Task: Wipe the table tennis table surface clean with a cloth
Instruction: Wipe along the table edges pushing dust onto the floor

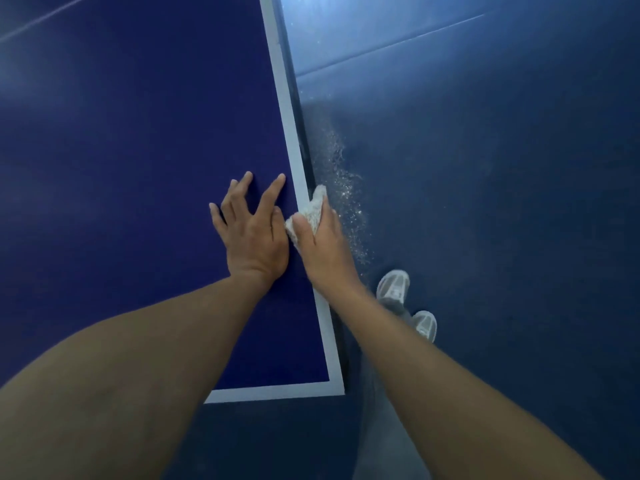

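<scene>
White cloth (309, 212) gripped by right hand (322, 244); left hand (254, 233) flat, splayed.

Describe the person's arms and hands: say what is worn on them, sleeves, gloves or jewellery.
Both arms are bare as far as the view reaches: no sleeve shows on the left forearm or the right forearm. The left hand and the right hand wear no gloves, and no watch, bracelet or ring is visible on either.

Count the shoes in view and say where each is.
2. One shoe stands on the floor just right of the table edge; the other shoe is nearer the camera, partly hidden behind the right forearm.
</scene>
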